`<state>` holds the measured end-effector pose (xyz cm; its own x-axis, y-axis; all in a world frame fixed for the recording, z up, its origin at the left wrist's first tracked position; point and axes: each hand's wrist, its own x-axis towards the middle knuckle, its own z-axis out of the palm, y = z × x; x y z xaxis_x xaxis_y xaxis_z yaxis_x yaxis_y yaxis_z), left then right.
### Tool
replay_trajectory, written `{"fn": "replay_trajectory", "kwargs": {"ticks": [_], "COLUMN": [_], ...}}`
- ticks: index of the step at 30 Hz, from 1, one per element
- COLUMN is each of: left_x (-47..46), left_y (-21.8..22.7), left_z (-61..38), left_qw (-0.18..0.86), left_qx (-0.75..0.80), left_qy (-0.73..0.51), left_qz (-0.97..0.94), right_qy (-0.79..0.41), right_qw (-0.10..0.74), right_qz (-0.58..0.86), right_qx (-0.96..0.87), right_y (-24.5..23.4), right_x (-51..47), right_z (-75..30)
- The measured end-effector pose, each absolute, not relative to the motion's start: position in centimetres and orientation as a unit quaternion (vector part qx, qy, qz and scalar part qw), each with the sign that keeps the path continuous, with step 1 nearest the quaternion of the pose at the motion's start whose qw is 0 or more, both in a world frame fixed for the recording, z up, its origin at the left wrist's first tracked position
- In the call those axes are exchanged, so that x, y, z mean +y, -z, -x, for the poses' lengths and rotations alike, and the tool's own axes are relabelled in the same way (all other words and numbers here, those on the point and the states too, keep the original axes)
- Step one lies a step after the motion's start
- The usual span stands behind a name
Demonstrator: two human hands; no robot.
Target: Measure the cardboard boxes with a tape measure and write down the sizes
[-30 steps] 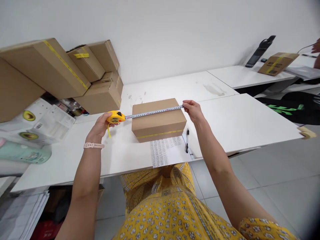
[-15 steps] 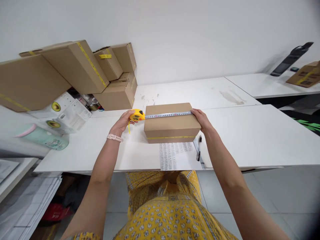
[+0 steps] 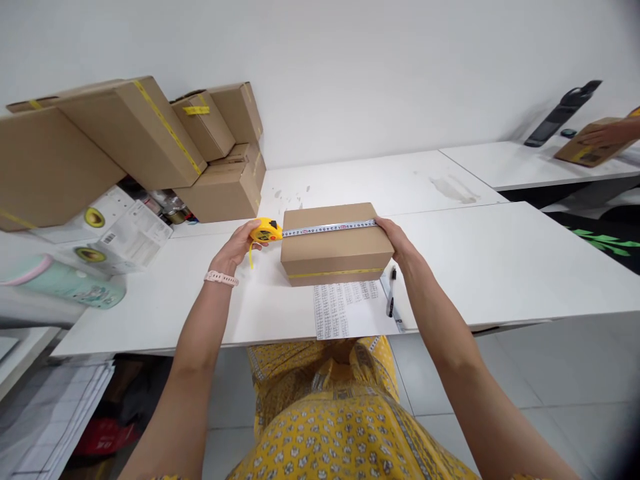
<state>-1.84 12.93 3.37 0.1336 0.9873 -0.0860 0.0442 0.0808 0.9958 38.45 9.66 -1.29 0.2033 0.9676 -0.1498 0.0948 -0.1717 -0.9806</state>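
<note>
A brown cardboard box (image 3: pixel 336 257) with a yellow tape band sits on the white table (image 3: pixel 500 260) in front of me. My left hand (image 3: pixel 237 245) is closed round a yellow tape measure case (image 3: pixel 265 231) at the box's left edge. Its white blade (image 3: pixel 327 228) lies stretched across the box top. My right hand (image 3: pixel 397 240) pinches the blade's end down at the box's right edge.
A printed sheet (image 3: pixel 345 308) and a black pen (image 3: pixel 391 289) lie just in front of the box. Stacked cardboard boxes (image 3: pixel 150 143) and a teal bottle (image 3: pixel 65 283) stand at the left. Another person's hand (image 3: pixel 603 135) rests on a box on the far right table.
The tape came down from just above the box onto its top. My left hand moved in to the box's left edge, and the blade shortened. Another person's hand appeared at far right.
</note>
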Motion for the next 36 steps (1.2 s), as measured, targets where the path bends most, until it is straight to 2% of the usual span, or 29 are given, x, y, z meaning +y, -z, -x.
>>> {"fn": "replay_trajectory", "kwargs": {"ticks": [3, 9, 11, 14, 16, 18, 20, 22, 25, 28, 31, 36], "left_x": [12.9, 12.4, 11.4, 8.2, 4.8, 1.1, -2.2, -4.6, -5.5, -4.3, -3.6, -5.9], "left_y": [-3.6, -4.5, -5.2, -5.8, -5.3, -3.9, -2.1, -0.5, 0.4, 0.1, -0.2, -0.2], "left_z": [1.7, 1.5, 1.5, 1.2, 0.3, -1.7, -4.8, -8.4, -13.1, -15.3, -15.4, -15.7], "left_qw": [0.537, 0.513, 0.501, 0.507, 0.555, 0.651, 0.747, 0.805, 0.811, 0.803, 0.806, 0.809], "left_qx": [0.5, 0.513, 0.517, 0.488, 0.442, 0.388, 0.331, 0.295, 0.275, 0.275, 0.281, 0.295], "left_qy": [-0.428, -0.411, -0.417, -0.427, -0.411, -0.35, -0.281, -0.277, -0.341, -0.382, -0.388, -0.392], "left_qz": [-0.527, -0.551, -0.556, -0.567, -0.572, -0.551, -0.504, -0.434, -0.387, -0.366, -0.348, -0.324], "right_qy": [-0.433, -0.221, -0.217, -0.232, -0.225, -0.227, -0.255, -0.282, -0.249, -0.218, -0.224, -0.266], "right_qw": [0.448, 0.356, 0.378, 0.477, 0.541, 0.561, 0.527, 0.457, 0.356, 0.288, 0.261, 0.261], "right_qz": [0.646, 0.745, 0.737, 0.675, 0.624, 0.581, 0.552, 0.536, 0.552, 0.602, 0.625, 0.591], "right_qx": [-0.441, -0.52, -0.515, -0.513, -0.517, -0.544, -0.594, -0.651, -0.712, -0.712, -0.701, -0.715], "right_y": [0.6, -0.2, -0.1, -0.6, -1.6, -2.8, -4.0, -4.9, -5.3, -4.7, -3.8, -3.2], "right_x": [9.8, 10.7, 10.8, 10.8, 10.9, 11.5, 12.6, 14.3, 17.2, 19.4, 20.2, 19.5], "right_z": [-39.0, -39.1, -39.1, -39.2, -39.1, -38.5, -37.3, -35.8, -33.7, -32.8, -32.8, -33.2]}}
